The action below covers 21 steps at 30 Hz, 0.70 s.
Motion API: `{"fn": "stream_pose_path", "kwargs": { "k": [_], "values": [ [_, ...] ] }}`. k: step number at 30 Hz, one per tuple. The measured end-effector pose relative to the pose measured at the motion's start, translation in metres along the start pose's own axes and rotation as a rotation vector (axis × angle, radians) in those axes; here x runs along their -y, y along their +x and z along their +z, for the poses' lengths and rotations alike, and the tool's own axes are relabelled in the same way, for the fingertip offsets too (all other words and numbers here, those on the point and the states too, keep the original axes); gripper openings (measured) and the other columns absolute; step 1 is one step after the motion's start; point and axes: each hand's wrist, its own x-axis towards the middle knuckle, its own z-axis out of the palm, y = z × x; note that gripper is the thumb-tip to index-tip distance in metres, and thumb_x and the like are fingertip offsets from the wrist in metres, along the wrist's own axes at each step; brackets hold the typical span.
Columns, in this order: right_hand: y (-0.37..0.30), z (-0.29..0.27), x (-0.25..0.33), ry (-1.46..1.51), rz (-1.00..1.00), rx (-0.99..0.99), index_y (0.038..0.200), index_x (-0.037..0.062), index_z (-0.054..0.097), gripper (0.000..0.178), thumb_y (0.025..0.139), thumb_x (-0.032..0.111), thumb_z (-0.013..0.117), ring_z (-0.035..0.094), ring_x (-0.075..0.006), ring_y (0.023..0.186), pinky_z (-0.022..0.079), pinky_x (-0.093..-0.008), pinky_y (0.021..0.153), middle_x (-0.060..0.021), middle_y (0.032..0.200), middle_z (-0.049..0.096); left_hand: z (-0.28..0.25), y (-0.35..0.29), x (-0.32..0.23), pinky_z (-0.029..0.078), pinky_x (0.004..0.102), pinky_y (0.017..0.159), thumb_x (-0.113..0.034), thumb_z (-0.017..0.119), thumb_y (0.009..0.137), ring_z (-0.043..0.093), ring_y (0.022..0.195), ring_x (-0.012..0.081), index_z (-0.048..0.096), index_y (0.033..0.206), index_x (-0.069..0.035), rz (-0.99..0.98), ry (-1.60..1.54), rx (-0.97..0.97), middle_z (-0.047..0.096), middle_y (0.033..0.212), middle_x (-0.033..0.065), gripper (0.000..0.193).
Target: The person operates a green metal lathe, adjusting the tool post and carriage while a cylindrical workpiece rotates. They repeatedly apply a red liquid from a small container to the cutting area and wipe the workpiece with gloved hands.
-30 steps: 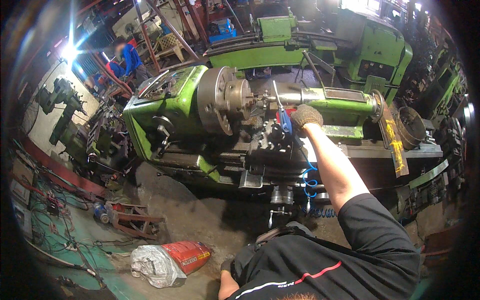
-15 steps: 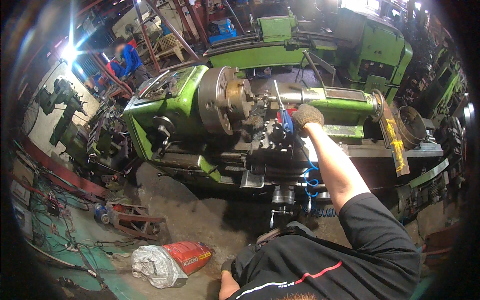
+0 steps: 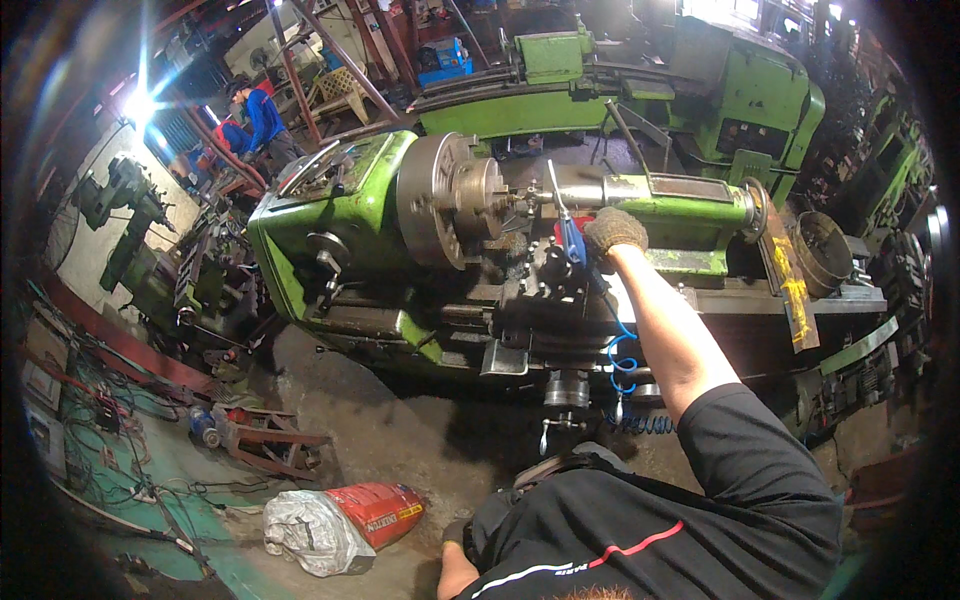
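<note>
My right hand (image 3: 615, 234), in a knitted work glove, reaches to the tailstock (image 3: 690, 203) of a green lathe. Its fingers are curled, and what they grip is hidden. Just left of the glove stands a blue air blow gun (image 3: 571, 240), its thin nozzle pointing up. A blue coiled hose (image 3: 622, 365) hangs below it. Beside the gun are the tool post (image 3: 548, 270) and a bit of red. The large chuck (image 3: 430, 200) is further left, with a metal workpiece at its centre. My left hand (image 3: 457, 531) is low beside my body, gloved, its fingers hidden.
Handwheels (image 3: 566, 420) stick out at the lathe's front. A red and white sack (image 3: 345, 525) and a rusty metal frame with a motor (image 3: 270, 440) lie on the floor at left. Another green lathe (image 3: 530, 118) stands behind. Far left, a person in blue (image 3: 264, 118) stands.
The chuck's jaws and centre look turned to another angle, and the centre appears greyer than before. The distant person in blue has shifted their head. My hands stay in place.
</note>
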Motion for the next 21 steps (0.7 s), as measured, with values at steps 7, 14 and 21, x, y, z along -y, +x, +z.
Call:
{"fn": "stream_pose_path", "kwargs": {
  "k": [7, 14, 21],
  "values": [
    [-0.005, -0.011, -0.012, 0.017, 0.009, 0.003, 0.130, 0.0116, 0.083, 0.043, 0.100, 0.035, 0.064, 0.072, -0.0407, 0.133, 0.057, -0.0526, 0.112, -0.0190, 0.143, 0.075, 0.007, -0.007, -0.028, 0.058, 0.0422, 0.071, -0.038, 0.079, 0.098, 0.071, 0.078, 0.0237, 0.085, 0.106, -0.010, -0.379, -0.673, -0.059, 0.077, 0.096, 0.0078, 0.030],
    [-0.014, -0.018, -0.013, 0.077, -0.036, 0.005, 0.130, 0.0138, 0.083, 0.044, 0.103, 0.039, 0.061, 0.072, -0.0418, 0.133, 0.056, -0.0531, 0.113, -0.0197, 0.141, 0.076, 0.019, -0.013, -0.035, 0.058, 0.0429, 0.068, -0.039, 0.076, 0.100, 0.071, 0.072, 0.0258, 0.083, 0.114, -0.007, -0.370, -0.752, -0.045, 0.076, 0.092, 0.0102, 0.035],
    [-0.027, -0.006, -0.054, 0.511, -0.156, -0.465, 0.123, 0.0040, 0.081, 0.043, 0.101, 0.039, 0.072, 0.073, -0.0444, 0.122, 0.055, -0.0520, 0.108, -0.0252, 0.127, 0.077, 0.011, -0.024, -0.062, 0.056, 0.0452, 0.071, -0.038, 0.074, 0.102, 0.072, 0.083, 0.0236, 0.080, 0.122, -0.008, -0.294, -0.588, -0.080, 0.077, 0.098, 0.0099, 0.037]
  ]
}}
